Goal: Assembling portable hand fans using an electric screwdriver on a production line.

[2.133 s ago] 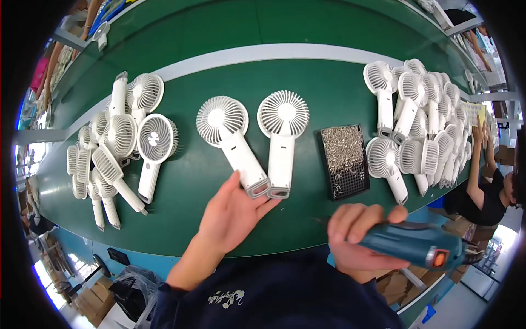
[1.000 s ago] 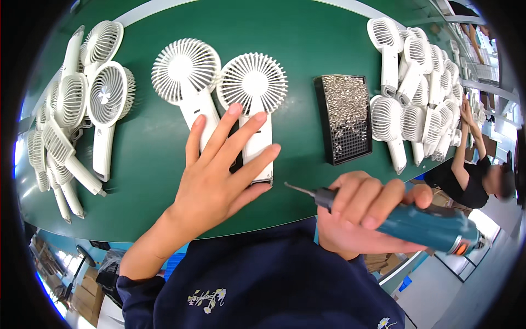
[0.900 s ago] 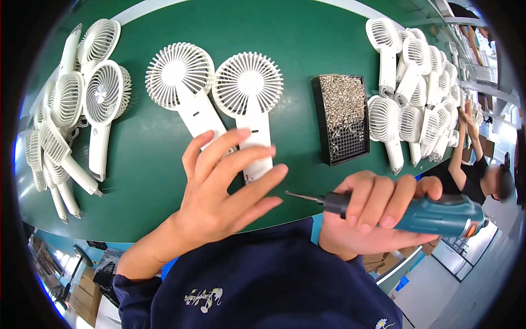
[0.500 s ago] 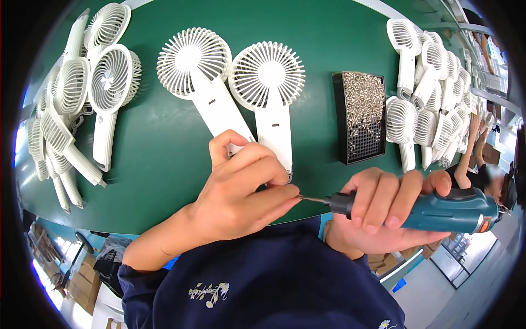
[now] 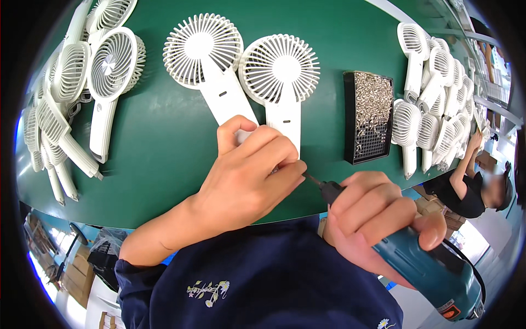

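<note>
Two white handheld fans lie side by side on the green table, the left fan (image 5: 227,96) tilted and the right fan (image 5: 284,112) nearly straight, their handles toward me. My left hand (image 5: 255,172) is closed over the handle ends, thumb and index finger pinched at the right fan's lower end. What that pinch holds, if anything, is hidden. In my right hand (image 5: 378,219) is a teal electric screwdriver (image 5: 424,268), its body slanting down to the right. The bit's thin tip reaches up to my left fingertips at the right fan's base.
A black tray (image 5: 349,118) of small silver screws stands right of the fans. Piles of white fans lie at the left (image 5: 71,71) and right (image 5: 438,109) of the green table (image 5: 148,164). Another person (image 5: 476,186) is at the far right.
The screwdriver has swung so its rear end dropped down and its bit now points up to the left. My left hand stays near the handle ends. The view has shifted slightly.
</note>
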Demonstrator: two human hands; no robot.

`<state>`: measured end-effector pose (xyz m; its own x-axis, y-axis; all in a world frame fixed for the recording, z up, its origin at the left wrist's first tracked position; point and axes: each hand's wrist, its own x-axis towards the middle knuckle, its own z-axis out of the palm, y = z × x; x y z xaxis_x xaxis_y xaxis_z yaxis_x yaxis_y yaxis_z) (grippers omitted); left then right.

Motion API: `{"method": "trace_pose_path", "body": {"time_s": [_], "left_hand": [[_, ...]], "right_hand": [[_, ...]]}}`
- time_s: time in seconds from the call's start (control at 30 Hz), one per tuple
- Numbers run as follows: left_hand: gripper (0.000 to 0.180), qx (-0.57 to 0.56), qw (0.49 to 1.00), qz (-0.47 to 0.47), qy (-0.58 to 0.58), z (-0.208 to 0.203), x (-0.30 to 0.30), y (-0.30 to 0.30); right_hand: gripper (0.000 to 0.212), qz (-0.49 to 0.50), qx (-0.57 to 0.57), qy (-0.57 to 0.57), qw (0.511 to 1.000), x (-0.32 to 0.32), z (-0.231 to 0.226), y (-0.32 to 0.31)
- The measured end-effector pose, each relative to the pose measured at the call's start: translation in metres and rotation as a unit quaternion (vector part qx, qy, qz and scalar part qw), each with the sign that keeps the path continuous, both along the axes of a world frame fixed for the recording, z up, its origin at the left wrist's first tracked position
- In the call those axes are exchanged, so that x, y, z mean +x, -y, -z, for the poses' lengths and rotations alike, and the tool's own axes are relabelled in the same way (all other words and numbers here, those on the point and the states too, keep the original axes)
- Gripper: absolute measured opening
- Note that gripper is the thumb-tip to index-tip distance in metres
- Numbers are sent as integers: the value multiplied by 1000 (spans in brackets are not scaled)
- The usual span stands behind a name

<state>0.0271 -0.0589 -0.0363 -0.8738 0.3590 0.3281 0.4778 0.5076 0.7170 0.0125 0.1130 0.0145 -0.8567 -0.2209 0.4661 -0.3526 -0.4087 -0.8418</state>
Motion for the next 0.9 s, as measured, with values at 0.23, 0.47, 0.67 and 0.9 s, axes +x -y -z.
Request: {"method": "trace_pose_path", "body": {"time_s": [0.23,0.47,0.67,0.9], "left_hand": [[23,-4,1000,7,-3,4,-1,2],[21,2,1000,9,-5,7,1,3],[21,37,999,6,-10,8,-3,-4],[20,16,998,-21,-58,10,0,-10]], "right_hand": [[22,8,8,-10,1000,2,6,7],[22,-30,2,-49,998,-2,13,9],[24,-29,-12,-100,995,-2,16,5],[66,171,-87,-128,973,-15,5,-57]]}}
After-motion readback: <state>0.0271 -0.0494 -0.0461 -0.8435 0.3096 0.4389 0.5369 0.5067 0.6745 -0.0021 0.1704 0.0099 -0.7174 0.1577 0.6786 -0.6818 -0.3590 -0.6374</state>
